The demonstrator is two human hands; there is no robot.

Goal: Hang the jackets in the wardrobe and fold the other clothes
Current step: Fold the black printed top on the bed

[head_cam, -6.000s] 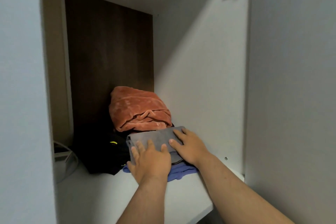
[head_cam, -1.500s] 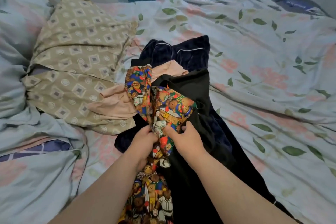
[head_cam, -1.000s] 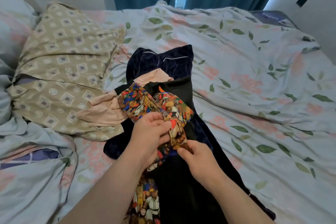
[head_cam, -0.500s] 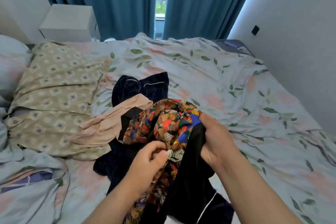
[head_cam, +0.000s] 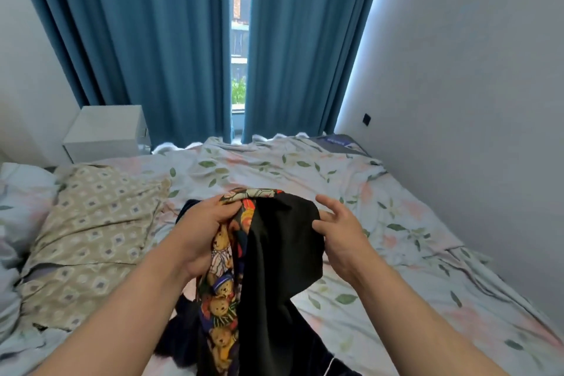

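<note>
A garment with a colourful teddy-bear print (head_cam: 221,293) hangs in front of me above the bed, together with a black garment (head_cam: 280,259) that drapes beside it. My left hand (head_cam: 204,229) grips the bunched top of the printed fabric. My right hand (head_cam: 338,229) is at the right edge of the black cloth, fingers spread and loosely curved, thumb touching the fabric. A dark navy garment (head_cam: 183,342) lies on the bed under the hanging clothes, mostly hidden.
The bed (head_cam: 396,253) has a floral sheet. A beige patterned pillow (head_cam: 91,229) lies at the left. A white nightstand (head_cam: 105,131) stands behind it. Blue curtains (head_cam: 152,40) hang at the window, and a grey wall (head_cam: 473,70) runs along the right.
The printed and black garments have been lifted higher off the bed. My right hand has loosened from the black cloth and spread its fingers. My view has tilted upward toward the window.
</note>
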